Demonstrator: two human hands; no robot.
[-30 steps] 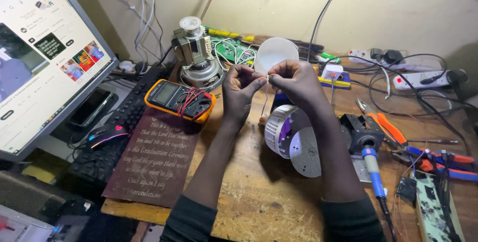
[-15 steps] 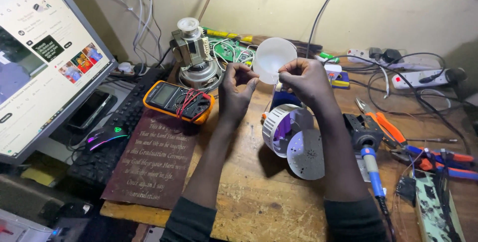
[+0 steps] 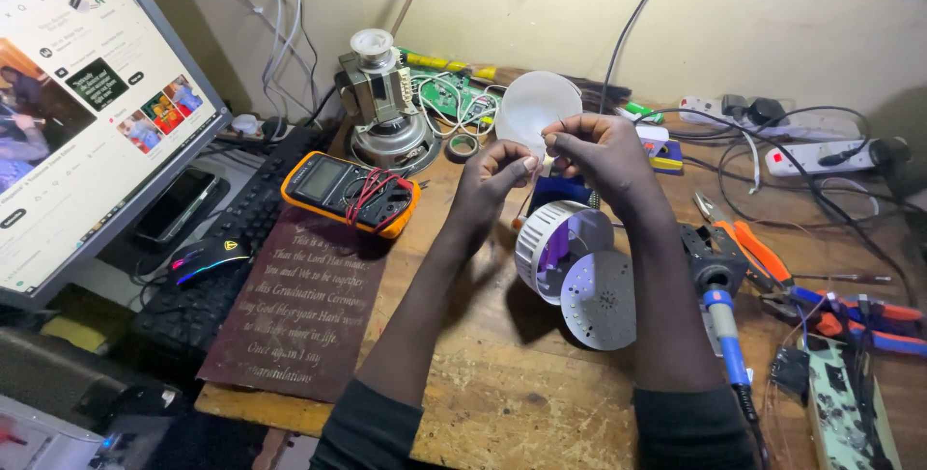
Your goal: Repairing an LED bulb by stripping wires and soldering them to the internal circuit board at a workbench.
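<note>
Two forearms in dark sleeves reach up over the near edge of the wooden bench [image 3: 502, 402], which is chipped and rough there. Between the arms the wood lies bare, the widest open patch on the top. Left of it a dark plaque [image 3: 299, 306] overhangs the near edge a little, and beyond that a keyboard [image 3: 208, 277] with a mouse [image 3: 208, 257] on it runs under the monitor [image 3: 82, 93].

Right of the arms a soldering iron [image 3: 726, 335] with a blue grip lies pointing toward the near edge, with orange pliers [image 3: 748, 243] and cutters [image 3: 850, 311] crowding the right side, so little room is free there.

Just beyond the bare patch stands a white ribbed lamp housing [image 3: 555, 238], open toward the viewer; purple shows inside, more I cannot make out. A round LED disc [image 3: 601, 301] leans against it, touching.

Above the housing the hands meet. The left hand [image 3: 492, 185] has thumb and finger pressed together on something too thin to tell, perhaps a wire. The right hand [image 3: 599, 151] is curled, its fingertips pinching the same fine thing, just in front of a white dome [image 3: 536, 108].

Left of the hands an orange multimeter [image 3: 352, 192] lies with red leads coiled on it. Farther back sit a motor [image 3: 386, 108], a green board [image 3: 454, 93], and power strips [image 3: 811, 146] along the wall.
</note>
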